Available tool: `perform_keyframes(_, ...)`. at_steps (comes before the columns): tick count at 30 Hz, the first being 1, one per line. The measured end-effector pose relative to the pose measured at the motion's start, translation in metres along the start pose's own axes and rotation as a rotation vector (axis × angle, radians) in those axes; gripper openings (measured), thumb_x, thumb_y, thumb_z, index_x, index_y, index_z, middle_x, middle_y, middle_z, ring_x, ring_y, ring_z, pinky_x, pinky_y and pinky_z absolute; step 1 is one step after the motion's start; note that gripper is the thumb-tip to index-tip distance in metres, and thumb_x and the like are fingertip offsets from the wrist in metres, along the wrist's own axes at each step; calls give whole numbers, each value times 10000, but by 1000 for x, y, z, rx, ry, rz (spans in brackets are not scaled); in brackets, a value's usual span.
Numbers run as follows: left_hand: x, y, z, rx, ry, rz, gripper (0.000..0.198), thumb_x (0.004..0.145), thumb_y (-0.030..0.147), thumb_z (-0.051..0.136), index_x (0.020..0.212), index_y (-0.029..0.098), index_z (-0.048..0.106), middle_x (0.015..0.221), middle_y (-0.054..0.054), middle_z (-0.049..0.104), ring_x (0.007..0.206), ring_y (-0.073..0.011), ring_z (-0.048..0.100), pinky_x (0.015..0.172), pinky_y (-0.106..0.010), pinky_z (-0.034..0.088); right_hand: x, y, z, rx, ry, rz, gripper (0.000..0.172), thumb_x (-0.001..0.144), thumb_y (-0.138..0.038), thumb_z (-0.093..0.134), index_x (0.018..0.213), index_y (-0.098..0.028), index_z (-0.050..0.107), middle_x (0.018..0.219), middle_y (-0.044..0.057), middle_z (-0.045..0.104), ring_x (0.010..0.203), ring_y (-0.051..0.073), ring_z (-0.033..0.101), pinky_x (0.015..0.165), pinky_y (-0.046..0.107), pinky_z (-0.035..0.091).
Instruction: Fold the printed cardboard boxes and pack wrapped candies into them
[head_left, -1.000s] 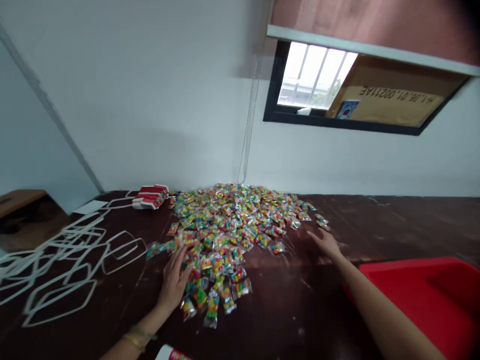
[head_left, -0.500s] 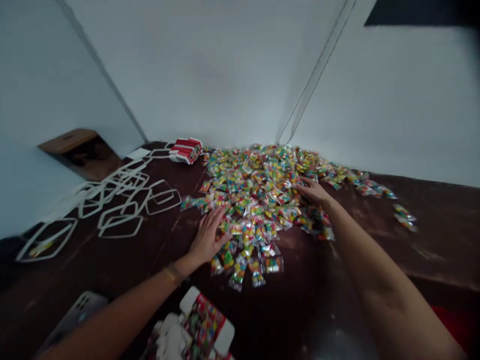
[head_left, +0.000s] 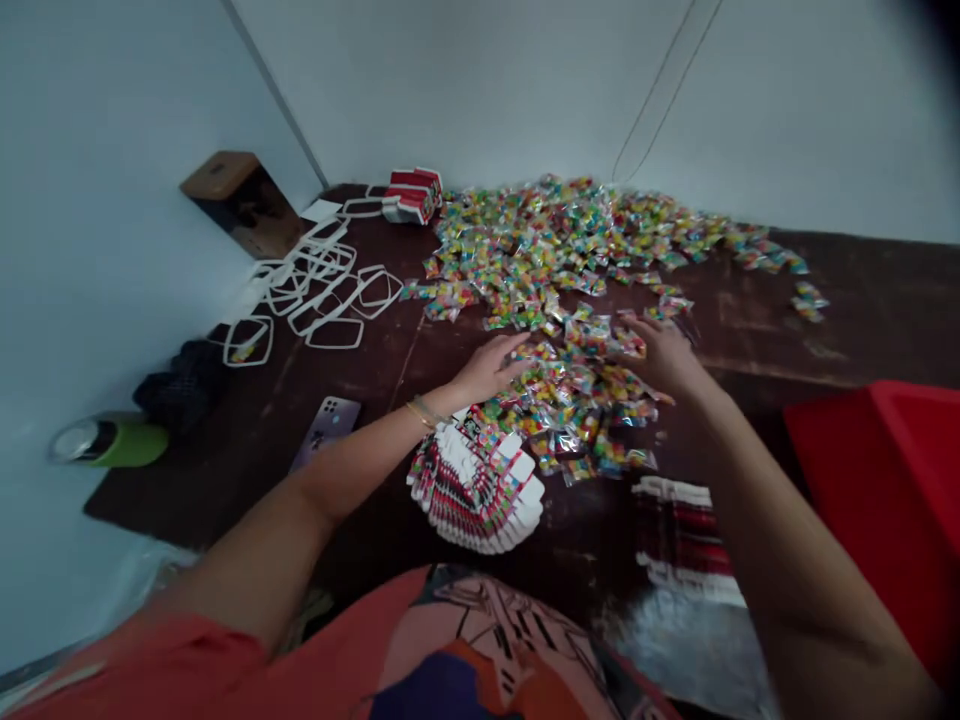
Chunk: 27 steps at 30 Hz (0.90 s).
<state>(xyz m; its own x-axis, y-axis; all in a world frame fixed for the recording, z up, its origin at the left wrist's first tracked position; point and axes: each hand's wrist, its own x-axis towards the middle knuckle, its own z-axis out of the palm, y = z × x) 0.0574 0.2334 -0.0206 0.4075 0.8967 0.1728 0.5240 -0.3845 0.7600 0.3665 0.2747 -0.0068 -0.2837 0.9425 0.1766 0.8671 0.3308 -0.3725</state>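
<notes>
Small clear packets of colourful candy (head_left: 555, 220) lie in a wide heap at the back of the dark table. Nearer my body is a second cluster of candy packets (head_left: 566, 400), with my hands on either side. My left hand (head_left: 491, 370) rests at its left edge, fingers stretched out and touching packets. On the far right edge, my right hand (head_left: 660, 355) is curved with its fingers apart against the packets. Neither hand is closed around one. Just below my left wrist a fanned stack of printed flat cartons (head_left: 480, 490) touches the near packets.
White looped bands (head_left: 322, 285), a red-and-white bundle (head_left: 412, 195) and a brown box (head_left: 244, 200) stand at the back left. A phone (head_left: 326, 430) and green bottle (head_left: 124, 443) lie left. At right are a red bin (head_left: 862, 480) and a striped carton stack (head_left: 682, 530).
Both hands have come toward my body, drawing a cluster of candy packets away from the heap. The view has tilted down, bringing my shirt, the bottle and the bin into sight.
</notes>
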Motion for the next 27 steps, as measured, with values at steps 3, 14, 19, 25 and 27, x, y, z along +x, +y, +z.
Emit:
perform_keyframes(3,-54,14,-25,-74,194,-110,416,885,355,529,1252,162,550,1293,-114,581,1185,-204,538,1036,-353,394,-68,-72,-11,221,-67,21,312,881,-447,525,992,-195,672,923,91,687,861,240,629,777,374,498)
perform_keyframes(14,-243,67,-15,-214,162,-407,297,882,340,509,1087,180,650,1057,-73,707,947,-188,657,853,-302,500,-132,-237,90,-120,-292,23,259,926,-207,435,1048,-100,637,1083,178,610,1056,290,509,879,381,405)
perform_keyframes(19,-250,82,-7,-131,170,-316,282,888,312,501,1098,190,645,1047,-74,698,924,-179,644,863,-297,482,-131,-236,81,-111,-303,108,266,899,-258,506,1094,-98,588,1148,186,585,1082,288,512,886,360,401)
perform_keyframes(25,-246,94,3,-124,70,-231,260,877,260,499,1083,193,644,1047,-76,692,948,-186,639,860,-300,488,-114,-227,70,-48,-345,315,567,706,-409,733,1162,-131,541,1122,161,619,959,254,619,784,308,461)
perform_keyframes(27,-248,95,7,-118,54,-235,271,880,263,488,1095,195,640,1042,-78,691,939,-186,641,858,-305,494,-110,-225,70,-26,-373,372,544,630,-393,788,1070,-135,597,1019,151,665,938,272,638,768,318,474)
